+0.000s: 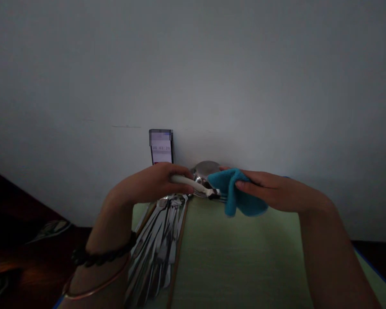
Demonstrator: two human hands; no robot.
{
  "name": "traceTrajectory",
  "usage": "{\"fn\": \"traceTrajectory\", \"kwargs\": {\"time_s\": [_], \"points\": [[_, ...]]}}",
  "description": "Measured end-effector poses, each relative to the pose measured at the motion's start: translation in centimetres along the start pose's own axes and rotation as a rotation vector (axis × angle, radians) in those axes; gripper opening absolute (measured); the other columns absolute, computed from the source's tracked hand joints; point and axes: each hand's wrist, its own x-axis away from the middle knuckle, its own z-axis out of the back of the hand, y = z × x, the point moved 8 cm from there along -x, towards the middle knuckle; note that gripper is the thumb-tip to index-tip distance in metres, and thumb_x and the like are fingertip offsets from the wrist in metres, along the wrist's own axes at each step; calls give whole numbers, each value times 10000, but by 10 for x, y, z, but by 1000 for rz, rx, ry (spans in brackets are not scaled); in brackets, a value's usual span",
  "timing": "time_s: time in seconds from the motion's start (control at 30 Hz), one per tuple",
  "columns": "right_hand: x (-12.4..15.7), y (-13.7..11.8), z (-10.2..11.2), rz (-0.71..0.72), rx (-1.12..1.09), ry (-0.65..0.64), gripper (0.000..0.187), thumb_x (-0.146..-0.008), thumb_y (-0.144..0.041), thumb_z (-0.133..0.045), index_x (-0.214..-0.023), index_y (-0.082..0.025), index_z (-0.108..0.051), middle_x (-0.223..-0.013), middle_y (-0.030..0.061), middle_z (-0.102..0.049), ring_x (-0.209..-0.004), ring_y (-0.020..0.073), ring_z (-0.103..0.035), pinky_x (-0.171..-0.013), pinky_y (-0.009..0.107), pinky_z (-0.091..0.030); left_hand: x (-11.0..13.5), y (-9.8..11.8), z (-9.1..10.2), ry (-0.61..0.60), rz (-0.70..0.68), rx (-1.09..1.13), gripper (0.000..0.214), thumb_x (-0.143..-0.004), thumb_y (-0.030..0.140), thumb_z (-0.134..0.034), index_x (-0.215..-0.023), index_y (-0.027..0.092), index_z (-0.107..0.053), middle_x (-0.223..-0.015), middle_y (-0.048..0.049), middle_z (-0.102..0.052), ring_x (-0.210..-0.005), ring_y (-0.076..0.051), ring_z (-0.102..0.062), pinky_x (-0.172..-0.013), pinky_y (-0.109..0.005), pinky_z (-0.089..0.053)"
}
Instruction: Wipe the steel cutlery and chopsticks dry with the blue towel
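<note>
Pale wall (193, 73) rises behind our green table (238, 262) in the head view. At the centre, our left hand (165, 182) grasps the white-handled fork (197, 185); our right hand (265, 186), at three o'clock from it, grips a blue cloth (234, 191) by the tines. We see the phone (162, 152) at ten o'clock, piled cutlery (161, 249) at seven.

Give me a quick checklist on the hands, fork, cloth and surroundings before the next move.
1. Left hand gripping the fork by its white handle: ok.
2. Right hand holding the blue cloth: ok.
3. Fork's prongs touching the cloth: cannot tell; their ends meet the cloth's edge in this view.
4. Fork's prongs pointing away from the cutlery pile: ok, they point right.
5. Phone fully visible: not ok, the left hand hides its lower end.
</note>
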Motion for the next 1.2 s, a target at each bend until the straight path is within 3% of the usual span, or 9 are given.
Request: {"fn": "traceTrajectory", "kwargs": {"time_s": [0.13, 0.33, 0.43, 0.57, 0.77, 0.97, 1.2], "points": [[0, 0, -2, -24, 21, -22, 400, -860, -473, -354, -1090, -215, -555, -906, 28, -625, -731, 150, -560, -643, 280, -475, -1, 4, 3, 45, 11, -74, 335, -782, 472, -507, -981, 228, -621, -839, -8, -649, -729, -143, -570, -637, -206, -374], [3, 4, 0, -50, 14, -22, 404, -864, -474, -337, -1126, -241, -536, -921, 26, -617, -742, 152, -561, -591, 252, -470, 2, -5, 7, 84, 75, -120, 328, -777, 490, -502, -951, 242, -627, -789, 13, -655, -683, -137, -573, -605, -208, -378], [3, -2, -1, -26, 64, -33, 389, -865, -467, -339, -1080, -226, -557, -873, 23, -621, -741, 156, -561, -600, 252, -463, 2, -1, 6, 67, 45, -100, 265, -781, 444, -523, -945, 265, -631, -776, 34, -660, -670, -122, -578, -603, -195, -384], [2, -8, -5, -8, 121, -58, 367, -874, -452, -332, -1026, -211, -563, -852, 22, -623, -729, 150, -570, -609, 252, -453, 3, 8, 14, 141, 12, -154, 244, -776, 406, -546, -936, 250, -645, -819, 21, -666, -718, -128, -582, -643, -197, -390], [-3, -17, -11, 27, 186, -68, 335, -885, -431, -324, -915, -194, -558, -812, 17, -615, -692, 135, -563, -631, 264, -430, 2, 31, 16, 167, -146, -142, 224, -798, 377, -535, -934, 237, -642, -835, 23, -659, -724, -113, -573, -650, -184, -389], [-1, -12, -7, -45, 187, -62, 375, -880, -462, -312, -876, -181, -560, -734, 9, -597, -606, 121, -539, -558, 251, -401, -1, 17, 12, 135, -68, -169, 242, -808, 396, -511, -934, 232, -637, -769, 23, -662, -659, -109, -574, -589, -188, -378], [-8, -22, -13, 5, 240, -88, 340, -888, -424, -320, -923, -178, -552, -842, 39, -612, -729, 156, -555, -661, 283, -405, -1, 32, 15, 162, -109, -239, 185, -809, 327, -524, -930, 243, -635, -819, 24, -663, -726, -116, -576, -650, -199, -384]]}}
